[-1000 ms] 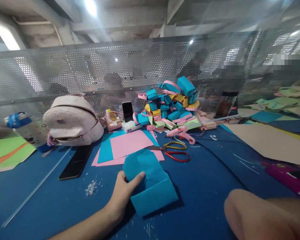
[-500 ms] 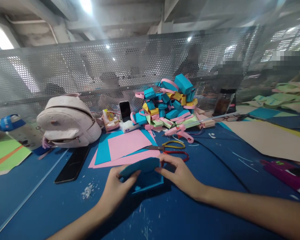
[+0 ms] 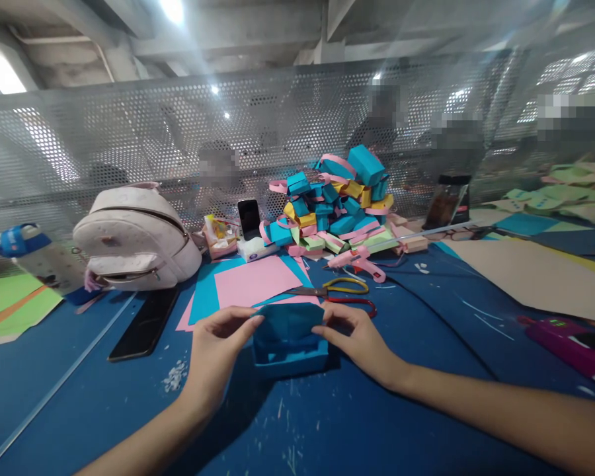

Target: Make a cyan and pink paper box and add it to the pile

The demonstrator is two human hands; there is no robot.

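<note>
A small blue paper box (image 3: pixel 290 362) is in front of me, low over the blue table, its raised back flap upright and its inside facing me. My left hand (image 3: pixel 223 344) pinches the flap's left corner between thumb and fingers. At the opposite corner, my right hand (image 3: pixel 352 334) grips the flap the same way, thumb toward me. Just behind the box lie scissors (image 3: pixel 327 291) with one yellow and one red handle, and sheets of pink paper (image 3: pixel 255 281) and blue paper.
A pink glue gun (image 3: pixel 357 261) lies behind the right hand, its black cord running right. Behind it rises a pile of folded paper boxes (image 3: pixel 337 205). A phone (image 3: pixel 146 324), backpack (image 3: pixel 133 241) and bottle (image 3: pixel 39 261) are left; a magenta device (image 3: pixel 568 347) is right.
The back flap has swung from leaning forward over the box to standing upright. My left hand has moved up and left to the flap's corner; the right hand has barely shifted.
</note>
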